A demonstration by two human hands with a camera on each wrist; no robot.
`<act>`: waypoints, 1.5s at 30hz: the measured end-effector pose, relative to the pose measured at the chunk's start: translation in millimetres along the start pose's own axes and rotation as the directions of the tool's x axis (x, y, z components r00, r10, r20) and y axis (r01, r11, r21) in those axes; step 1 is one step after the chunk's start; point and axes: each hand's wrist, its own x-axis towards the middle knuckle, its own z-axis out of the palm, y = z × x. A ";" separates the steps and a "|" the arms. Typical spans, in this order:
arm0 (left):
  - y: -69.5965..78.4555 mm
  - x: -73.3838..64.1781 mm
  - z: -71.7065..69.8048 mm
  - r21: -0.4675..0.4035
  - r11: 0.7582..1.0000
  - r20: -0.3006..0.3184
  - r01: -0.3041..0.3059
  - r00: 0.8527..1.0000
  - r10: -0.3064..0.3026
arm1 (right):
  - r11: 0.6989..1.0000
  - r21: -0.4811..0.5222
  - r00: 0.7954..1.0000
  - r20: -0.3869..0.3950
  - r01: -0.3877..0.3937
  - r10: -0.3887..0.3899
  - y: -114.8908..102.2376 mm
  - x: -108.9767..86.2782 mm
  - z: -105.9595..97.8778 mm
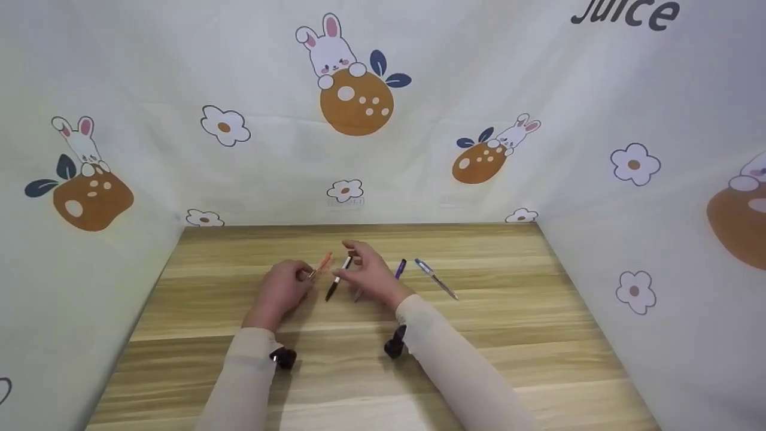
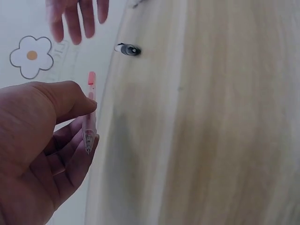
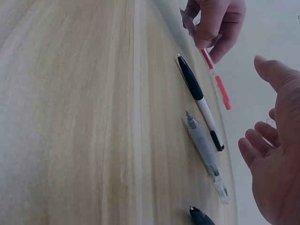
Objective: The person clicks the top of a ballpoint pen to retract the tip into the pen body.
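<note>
Pen (image 3: 221,91), the orange one, is pinched between thumb and fingers of the left hand (image 1: 284,287), over the counter (image 1: 335,371). Right hand (image 1: 372,274) has its fingers loosely spread, holding nothing. Grip looks small and tipward, so a bump could twist it free, or a careless reach could roll the black-white pen (image 3: 195,91).

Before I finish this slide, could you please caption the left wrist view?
The left hand pinches a pink pen, with the right hand and a wooden table in view.
</note>
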 end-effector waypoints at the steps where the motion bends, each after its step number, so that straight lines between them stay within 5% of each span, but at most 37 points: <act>1: 2.0 -0.1 -0.9 -0.002 1.000 -0.006 -0.009 1.000 0.009 | 1.000 0.006 1.000 -0.006 -0.006 0.006 -1.0 0.2 -0.3; 20: 36.0 -3.1 -4.5 -0.109 0.992 0.002 -0.067 0.998 0.068 | 0.976 0.194 0.968 -0.209 -0.101 0.142 -8.1 13.8 -5.1; 26: 44.1 -4.9 -1.9 -0.150 0.987 0.034 -0.051 0.998 0.056 | 0.932 0.339 0.954 -0.216 -0.126 0.208 -7.2 14.3 -2.9; 45: 53.8 -3.5 7.8 -0.118 0.987 -0.008 -0.112 0.994 0.112 | 0.885 0.450 0.946 -0.219 -0.121 0.241 -5.2 17.5 -1.7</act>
